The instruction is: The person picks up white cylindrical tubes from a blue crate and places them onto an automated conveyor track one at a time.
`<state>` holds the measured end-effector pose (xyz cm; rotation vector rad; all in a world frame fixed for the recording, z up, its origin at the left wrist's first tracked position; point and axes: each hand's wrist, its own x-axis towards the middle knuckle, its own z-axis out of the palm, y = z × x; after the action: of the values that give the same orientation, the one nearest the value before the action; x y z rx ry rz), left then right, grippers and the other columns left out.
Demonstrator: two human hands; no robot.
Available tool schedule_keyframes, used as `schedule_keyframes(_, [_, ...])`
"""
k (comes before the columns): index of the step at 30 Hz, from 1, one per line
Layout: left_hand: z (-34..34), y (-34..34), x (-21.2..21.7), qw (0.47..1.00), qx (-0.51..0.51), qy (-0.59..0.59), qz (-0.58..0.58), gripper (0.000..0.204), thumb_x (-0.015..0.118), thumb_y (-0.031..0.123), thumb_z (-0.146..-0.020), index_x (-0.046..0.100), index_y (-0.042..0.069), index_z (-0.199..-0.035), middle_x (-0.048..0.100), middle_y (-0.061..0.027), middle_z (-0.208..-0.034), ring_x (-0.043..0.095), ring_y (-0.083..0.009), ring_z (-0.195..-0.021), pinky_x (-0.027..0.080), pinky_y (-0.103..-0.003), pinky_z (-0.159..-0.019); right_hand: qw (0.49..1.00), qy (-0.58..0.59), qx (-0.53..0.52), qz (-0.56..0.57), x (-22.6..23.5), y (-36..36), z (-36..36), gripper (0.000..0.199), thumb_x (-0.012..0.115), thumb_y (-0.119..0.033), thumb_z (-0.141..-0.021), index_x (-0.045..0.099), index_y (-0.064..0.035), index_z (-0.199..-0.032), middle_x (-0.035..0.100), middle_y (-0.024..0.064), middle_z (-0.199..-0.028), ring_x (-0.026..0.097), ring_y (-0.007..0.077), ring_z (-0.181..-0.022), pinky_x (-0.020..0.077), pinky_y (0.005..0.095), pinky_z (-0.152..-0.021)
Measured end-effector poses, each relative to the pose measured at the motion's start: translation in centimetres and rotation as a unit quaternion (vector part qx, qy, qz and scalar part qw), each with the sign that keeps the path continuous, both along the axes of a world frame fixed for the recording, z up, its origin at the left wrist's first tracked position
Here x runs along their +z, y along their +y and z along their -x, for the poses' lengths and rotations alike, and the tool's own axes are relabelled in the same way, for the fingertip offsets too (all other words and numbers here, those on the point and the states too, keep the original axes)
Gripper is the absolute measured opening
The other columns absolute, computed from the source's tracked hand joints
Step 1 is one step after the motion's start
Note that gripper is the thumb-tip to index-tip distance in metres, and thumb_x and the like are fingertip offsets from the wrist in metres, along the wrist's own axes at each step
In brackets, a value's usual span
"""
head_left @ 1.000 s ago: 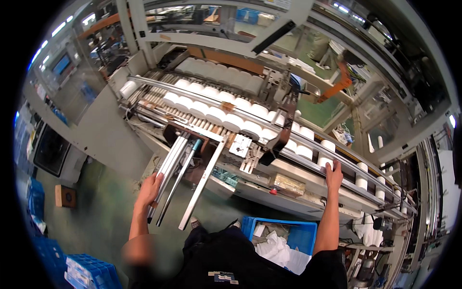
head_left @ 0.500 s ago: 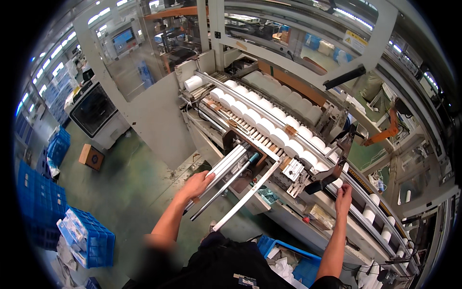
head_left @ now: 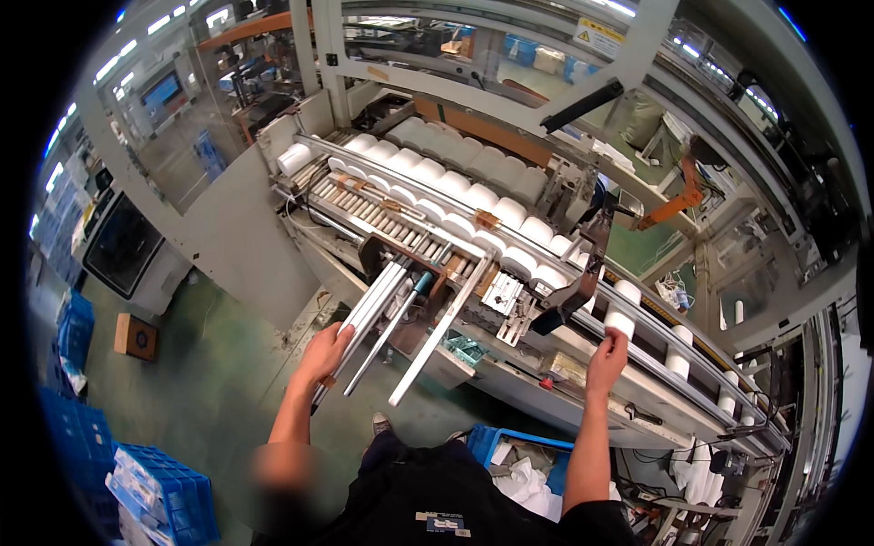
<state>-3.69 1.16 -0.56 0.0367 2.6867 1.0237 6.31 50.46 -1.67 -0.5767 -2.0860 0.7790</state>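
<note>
My left hand (head_left: 326, 353) is closed round the near end of the silvery metal bars (head_left: 369, 300) that stick out from the machine's front. Beside them runs a thin rod with a teal sleeve (head_left: 423, 283). My right hand (head_left: 606, 360) has its fingertips closed at the lower end of a white roll (head_left: 623, 310), which lies at the start of the side conveyor. Rows of white rolls (head_left: 428, 171) lie across the roller bed (head_left: 364, 207), partly under a long metal rail. Closer to me, a pale flat bar (head_left: 439, 344) projects toward my body.
More white rolls (head_left: 678, 353) lie spaced along the conveyor to the right. A blue crate (head_left: 487, 443) with white scraps stands by my legs. Blue crates (head_left: 187, 491) and a cardboard box (head_left: 136, 337) are on the floor at left. A black handle (head_left: 583, 106) juts from the raised guard.
My right hand has come to a white roll on the conveyor. The front row of rolls has shifted back under the rail, baring more rollers. My left hand stays on the bars. The view has shifted.
</note>
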Motion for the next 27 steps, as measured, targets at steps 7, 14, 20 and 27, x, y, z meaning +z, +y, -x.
schedule_keyframes(7, [-0.1, 0.8, 1.7, 1.000, 0.004, -0.017, -0.007, 0.046, 0.042, 0.042, -0.094, 0.058, -0.001, -0.103, 0.063, -0.0240, -0.093, 0.059, -0.0397, -0.091, 0.044, -0.043, -0.080, 0.963, -0.197, 0.161, 0.094, -9.8, -11.0, -11.7, 0.012, 0.052, -0.002, -0.080, 0.062, -0.0063, -0.085, 0.061, 0.0139, -0.077, 0.060, 0.0325, -0.071, 0.0479, 0.0369, -0.064])
schedule_keyframes(14, [-0.2, 0.4, 1.0, 1.000, -0.008, 0.002, -0.005, 0.047, 0.042, 0.042, -0.095, 0.058, -0.001, -0.104, 0.063, -0.0252, -0.093, 0.059, -0.0400, -0.091, 0.045, -0.044, -0.081, 0.800, -0.522, 0.265, 0.130, -21.4, -14.0, -19.9, 0.026, 0.048, -0.027, -0.087, 0.065, -0.0106, -0.097, 0.066, 0.0160, -0.097, 0.062, 0.0367, -0.092, 0.0490, 0.0469, -0.081])
schedule_keyframes(20, [-0.1, 0.0, 0.5, 1.000, -0.009, -0.006, -0.010, 0.048, 0.041, 0.044, -0.094, 0.059, 0.002, -0.109, 0.063, -0.0243, -0.097, 0.060, -0.0390, -0.094, 0.045, -0.044, -0.083, 0.733, -0.609, 0.277, 0.123, -25.7, -12.0, -21.5, 0.035, 0.047, -0.037, -0.086, 0.067, -0.0131, -0.101, 0.066, 0.0162, -0.101, 0.061, 0.0377, -0.098, 0.0486, 0.0460, -0.086])
schedule_keyframes(27, [-0.3, -0.1, 1.5, 0.999, -0.014, -0.025, 0.027, 0.050, 0.040, 0.046, -0.094, 0.058, 0.002, -0.112, 0.063, -0.0239, -0.102, 0.059, -0.0389, -0.099, 0.045, -0.045, -0.086, 0.768, -0.573, 0.264, 0.110, -28.8, -9.9, -21.8, 0.037, 0.046, -0.037, -0.087, 0.068, -0.0077, -0.095, 0.066, 0.0206, -0.093, 0.062, 0.0406, -0.091, 0.0496, 0.0480, -0.080])
